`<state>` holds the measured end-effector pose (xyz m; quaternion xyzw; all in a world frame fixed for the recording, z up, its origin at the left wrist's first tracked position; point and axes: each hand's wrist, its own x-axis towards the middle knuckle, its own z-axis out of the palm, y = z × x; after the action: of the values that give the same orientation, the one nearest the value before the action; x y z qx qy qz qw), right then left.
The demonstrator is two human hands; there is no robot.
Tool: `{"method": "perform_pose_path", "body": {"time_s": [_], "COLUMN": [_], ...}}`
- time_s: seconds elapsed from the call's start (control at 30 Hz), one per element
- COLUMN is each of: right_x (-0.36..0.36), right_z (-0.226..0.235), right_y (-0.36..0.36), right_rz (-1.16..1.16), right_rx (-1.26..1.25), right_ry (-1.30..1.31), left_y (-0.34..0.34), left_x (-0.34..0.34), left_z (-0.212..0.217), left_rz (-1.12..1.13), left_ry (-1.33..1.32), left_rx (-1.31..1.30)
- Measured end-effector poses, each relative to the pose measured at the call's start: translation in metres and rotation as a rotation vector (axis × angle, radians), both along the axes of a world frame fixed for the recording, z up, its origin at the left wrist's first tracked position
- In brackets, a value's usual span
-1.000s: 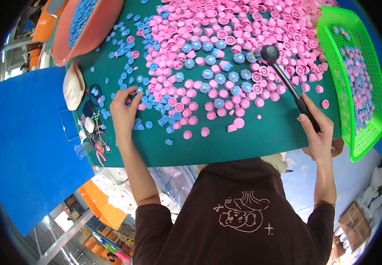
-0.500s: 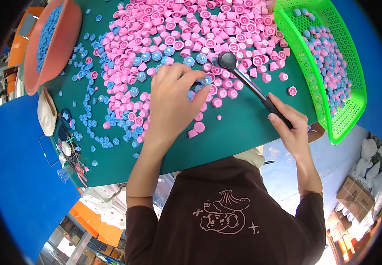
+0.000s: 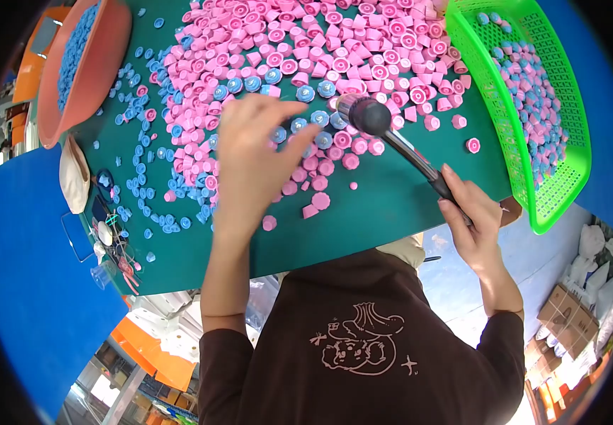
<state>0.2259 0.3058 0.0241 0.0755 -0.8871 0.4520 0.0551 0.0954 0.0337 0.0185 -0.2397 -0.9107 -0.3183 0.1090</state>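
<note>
My right hand (image 3: 475, 221) grips the dark handle of a hammer (image 3: 411, 150) with a round black head. The head is over the near side of a pile of small pink cup-shaped plastic pieces (image 3: 288, 66). To the left, my left hand (image 3: 250, 152) is slightly blurred, thumb and fingers spread, with nothing seen between them. Several blue flower-like caps with a shiny centre (image 3: 305, 93) sit among the pink pieces around its fingertips. One such cap (image 3: 319, 118) lies just beyond the gap between finger and thumb.
Loose blue caps (image 3: 143, 178) are scattered over the green tabletop (image 3: 377, 212) at left. A salmon basin (image 3: 104, 74) of blue pieces stands far left. At right is a green mesh basket (image 3: 499, 134) with pink-and-blue pieces. A cloth pouch (image 3: 74, 177) lies along the left edge.
My left hand has moved left and its fingers have opened away from a blue cap they were around. The hammer and my right hand have shifted slightly right and nearer.
</note>
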Motion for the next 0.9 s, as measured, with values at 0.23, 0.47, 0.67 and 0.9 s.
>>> {"method": "perform_pose_path", "body": {"time_s": [0.23,0.47,0.67,0.9], "right_x": [-0.015,-0.015,-0.015,-0.004], "right_z": [0.005,-0.008,-0.009,-0.002], "right_y": [-0.005,0.0,-0.006,-0.004], "right_rz": [-0.001,-0.132,-0.08,-0.073], "right_rx": [0.058,-0.111,-0.101,-0.038], "right_ry": [-0.249,-0.225,-0.197,-0.278], "left_y": [-0.114,-0.186,-0.182,-0.115], "left_x": [0.013,0.018,0.003,0.021], "left_z": [0.024,-0.012,-0.033,0.004], "left_rz": [0.558,0.595,0.546,0.428], "left_ry": [-0.052,-0.053,-0.119,-0.182], "left_rx": [-0.044,-0.208,-0.105,0.135]}}
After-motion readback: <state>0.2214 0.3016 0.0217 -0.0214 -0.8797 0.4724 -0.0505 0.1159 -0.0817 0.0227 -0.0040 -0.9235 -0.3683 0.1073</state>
